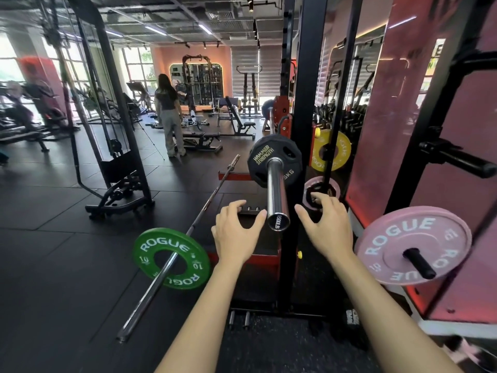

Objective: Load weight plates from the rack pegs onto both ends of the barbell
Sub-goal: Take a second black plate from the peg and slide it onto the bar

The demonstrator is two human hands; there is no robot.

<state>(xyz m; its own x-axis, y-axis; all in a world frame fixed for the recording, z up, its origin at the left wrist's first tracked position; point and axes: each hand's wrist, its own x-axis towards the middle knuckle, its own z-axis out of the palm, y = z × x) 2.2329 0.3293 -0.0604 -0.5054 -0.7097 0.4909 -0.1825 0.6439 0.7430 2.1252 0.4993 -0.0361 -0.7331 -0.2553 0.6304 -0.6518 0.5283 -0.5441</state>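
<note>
The chrome barbell sleeve (276, 189) points toward me from the black rack upright (304, 109), its end cap marked 1500LB. A black Hammer Strength plate (258, 160) sits far up the sleeve. My left hand (235, 232) hovers left of the sleeve end, fingers spread, holding nothing. On the other side of the sleeve end, my right hand (326, 224) is likewise spread and empty. A pink Rogue plate (390, 238) hangs on a black rack peg (419, 263) at the right. Behind the upright hang a yellow plate (341, 150) and a smaller pink plate (332, 185).
A second barbell (161, 275) lies across the black floor at left with a green Rogue 10 plate (150, 251) on it. A bare peg (462, 160) juts out upper right. A cable machine (115, 157) stands left; a person (169, 117) stands among benches farther back.
</note>
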